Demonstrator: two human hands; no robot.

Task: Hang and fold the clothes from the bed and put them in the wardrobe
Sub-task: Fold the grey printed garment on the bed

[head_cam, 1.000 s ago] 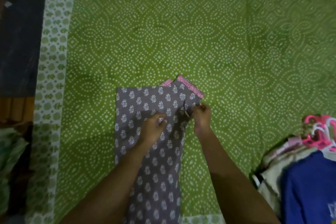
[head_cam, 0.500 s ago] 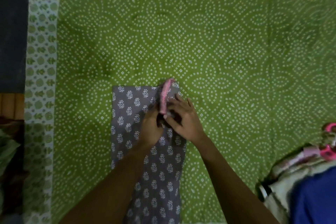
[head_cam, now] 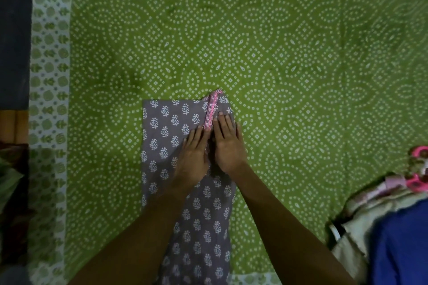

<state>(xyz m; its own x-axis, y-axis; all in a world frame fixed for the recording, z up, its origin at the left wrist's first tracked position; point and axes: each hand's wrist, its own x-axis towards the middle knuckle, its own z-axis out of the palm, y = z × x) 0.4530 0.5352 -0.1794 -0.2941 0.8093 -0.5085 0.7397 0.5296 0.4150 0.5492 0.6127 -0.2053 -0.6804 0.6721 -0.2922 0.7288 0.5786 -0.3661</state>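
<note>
The fingers of the right hand (head_cam: 228,140) lie flat and spread on the folded-in sleeve, those of the left hand (head_cam: 193,155) flat just beside them, both palms pressing down and gripping nothing. A second ago the right hand was pinching the sleeve out at the garment's right edge; half a second ago it was carrying the pink trimmed cuff (head_cam: 212,111) inward; now that cuff lies lengthwise on the body, so I judge the sleeve fold done and being smoothed, with the lengthwise folds next. The grey cotton garment with white leaf print (head_cam: 166,136) lies flat as a long narrow rectangle in the lower centre of the frame on the green dotted bedsheet (head_cam: 278,53), its lower end hidden under the arms. At the lower right sits a pile of clothes with pink plastic hangers (head_cam: 416,183).
</note>
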